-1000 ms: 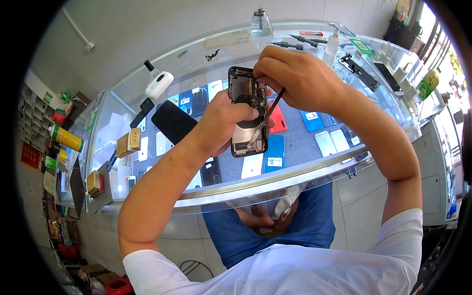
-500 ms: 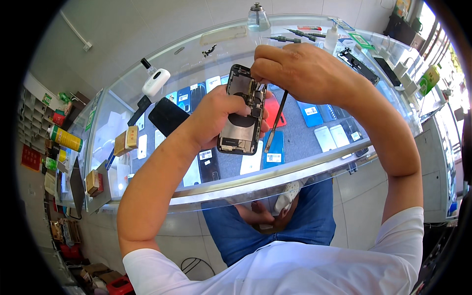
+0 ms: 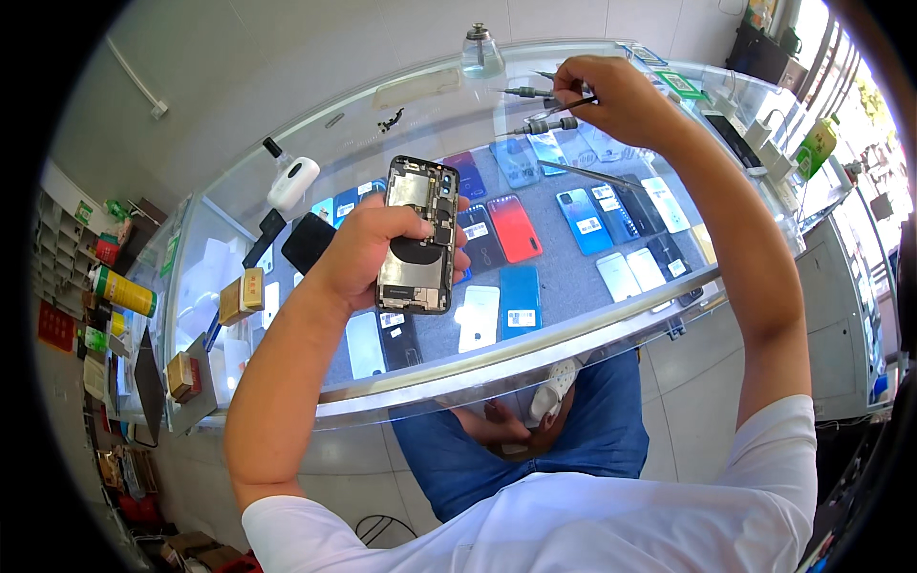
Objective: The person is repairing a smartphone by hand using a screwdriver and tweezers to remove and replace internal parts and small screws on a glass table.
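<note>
The left hand (image 3: 368,244) is wrapped around an opened black rectangular smartphone with bare silver and dark innards (image 3: 417,251), its thumb lying over the exposed inside and fingertips showing past the far edge; the smartphone is held above the glass-topped desk with a pale metal front edge (image 3: 497,362), well apart from the right hand; the right hand (image 3: 613,98) has its fingers pinched on a slim dark-and-silver tool (image 3: 577,103), whose exact kind I cannot tell; just beside those fingers lies a grey cylindrical screwdriver with a thin tip (image 3: 550,125); nearer the body than the right hand is a long thin dark metal rod (image 3: 592,174); between the two hands, beneath the glass, lies a glossy red rectangular phone (image 3: 516,230); beyond the left hand sits a small black curved part (image 3: 390,120); to its left, a white rounded plastic device (image 3: 293,183); beside the left forearm, a yellowish cardboard box (image 3: 239,297).
</note>
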The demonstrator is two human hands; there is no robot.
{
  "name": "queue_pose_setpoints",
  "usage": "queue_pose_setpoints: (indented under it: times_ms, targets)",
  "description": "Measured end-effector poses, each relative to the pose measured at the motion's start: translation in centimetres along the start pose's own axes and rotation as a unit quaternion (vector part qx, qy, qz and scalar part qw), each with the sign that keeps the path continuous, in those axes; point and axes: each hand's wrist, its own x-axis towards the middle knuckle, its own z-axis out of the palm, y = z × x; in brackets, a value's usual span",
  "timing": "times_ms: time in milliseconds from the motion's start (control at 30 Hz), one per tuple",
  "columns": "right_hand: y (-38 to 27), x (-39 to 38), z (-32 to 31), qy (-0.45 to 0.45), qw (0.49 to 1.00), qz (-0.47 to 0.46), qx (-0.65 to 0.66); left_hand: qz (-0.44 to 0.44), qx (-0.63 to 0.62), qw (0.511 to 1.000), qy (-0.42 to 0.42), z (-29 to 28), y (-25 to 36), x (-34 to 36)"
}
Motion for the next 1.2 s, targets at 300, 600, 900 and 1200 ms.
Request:
queue_pose_setpoints:
  times_ms: [300, 600, 900, 1200]
  targets:
    - [-2.3, 6.2, 4.7, -0.1, 0.994, -0.02, -0.029, -0.054, 0.038, 0.993, -0.1, 0.9, -0.2, -1.1]
    - [-2.1, 13.6, 11.3, -0.07, 0.994, -0.027, -0.085, -0.064, 0.049, 0.988, -0.132, 0.8, 0.1, -0.9]
    - [-1.8, 12.8, 11.8, -0.057, 0.996, -0.041, -0.058, -0.038, 0.043, 0.988, -0.142, 0.6, -0.2, -0.6]
    - [-4.3, 4.7, 1.7, -0.064, 0.981, 0.118, 0.142, 0.017, -0.014, 0.996, -0.09, 0.2, -0.5, 0.0]
